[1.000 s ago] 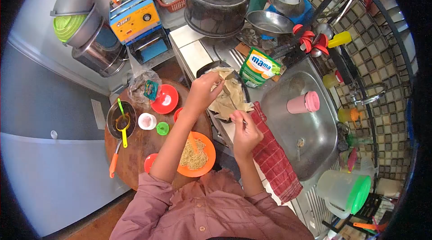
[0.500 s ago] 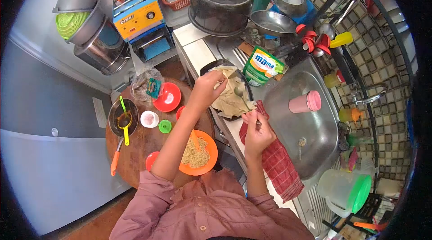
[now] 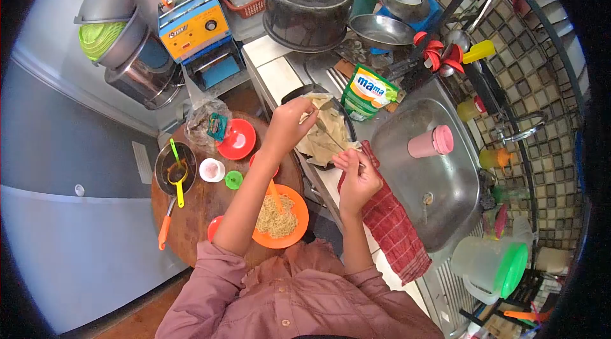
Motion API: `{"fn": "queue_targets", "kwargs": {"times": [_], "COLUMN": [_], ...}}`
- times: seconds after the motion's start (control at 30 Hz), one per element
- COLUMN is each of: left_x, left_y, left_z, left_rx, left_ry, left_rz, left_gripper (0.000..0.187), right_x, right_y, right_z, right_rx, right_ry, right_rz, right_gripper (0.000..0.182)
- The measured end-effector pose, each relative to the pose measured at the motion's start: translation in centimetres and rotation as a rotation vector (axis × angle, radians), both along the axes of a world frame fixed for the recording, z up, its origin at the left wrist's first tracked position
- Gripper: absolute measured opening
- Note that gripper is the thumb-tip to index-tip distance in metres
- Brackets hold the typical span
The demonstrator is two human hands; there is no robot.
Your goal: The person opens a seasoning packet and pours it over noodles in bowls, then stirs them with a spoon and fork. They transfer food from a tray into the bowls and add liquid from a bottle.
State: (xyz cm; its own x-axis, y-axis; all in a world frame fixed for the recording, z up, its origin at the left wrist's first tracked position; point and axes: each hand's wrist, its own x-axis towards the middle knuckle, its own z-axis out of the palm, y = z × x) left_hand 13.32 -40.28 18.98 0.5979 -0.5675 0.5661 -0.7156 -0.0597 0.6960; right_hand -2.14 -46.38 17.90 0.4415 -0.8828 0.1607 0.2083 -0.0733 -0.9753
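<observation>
A black pan (image 3: pixel 349 124) on the counter edge holds pale beige, crumpled flat sheets (image 3: pixel 315 143). My left hand (image 3: pixel 289 126) reaches over its left side, fingers pinched on a spoon (image 3: pixel 326 105) whose bowl points right above the sheets. From the lower right, my right hand (image 3: pixel 358 181) is closed around the handle of a second spoon (image 3: pixel 322 125). That spoon slants up and left across the pan, its bowl low over the sheets. The fingers of my right hand are close to the pan's near right rim.
A green mama pouch (image 3: pixel 370 92) stands right behind the pan. The sink (image 3: pixel 423 218) holds a pink tumbler (image 3: pixel 431 142); a red checked cloth (image 3: pixel 396 237) lies along its edge. On the round table (image 3: pixel 197 208) are noodles in an orange bowl (image 3: pixel 300 208) and a small frying pan (image 3: pixel 161 159).
My right hand has shifted slightly left and down, its fingers loosening a little. The spoon it holds has moved left in the pan, nearer my left hand.
</observation>
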Motion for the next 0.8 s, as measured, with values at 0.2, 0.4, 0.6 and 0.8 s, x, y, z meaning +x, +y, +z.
{"fn": "queue_targets", "kwargs": {"times": [0.2, 0.4, 0.6, 0.8], "left_x": [0.1, 0.0, -0.1, -0.1], "left_y": [0.0, -0.1, -0.2, 0.2], "left_z": [0.1, 0.0, 0.4, 0.8], "left_rx": [0.056, 0.087, 0.082, 0.098], "left_ry": [-0.031, -0.065, -0.044, -0.024], "left_rz": [0.017, 0.029, -0.008, 0.002], "left_gripper": [0.012, 0.012, 0.011, 0.010], "right_x": [-0.5, -0.4, -0.2, 0.9], "right_y": [-0.2, -0.7, -0.6, -1.0], "right_z": [-0.6, -1.0, -2.6, -2.4], "right_rx": [-0.190, -0.267, -0.434, -0.257], "right_ry": [0.084, 0.147, 0.166, 0.115], "right_rz": [-0.051, -0.068, -0.082, -0.067], "right_gripper": [0.013, 0.012, 0.013, 0.017]}}
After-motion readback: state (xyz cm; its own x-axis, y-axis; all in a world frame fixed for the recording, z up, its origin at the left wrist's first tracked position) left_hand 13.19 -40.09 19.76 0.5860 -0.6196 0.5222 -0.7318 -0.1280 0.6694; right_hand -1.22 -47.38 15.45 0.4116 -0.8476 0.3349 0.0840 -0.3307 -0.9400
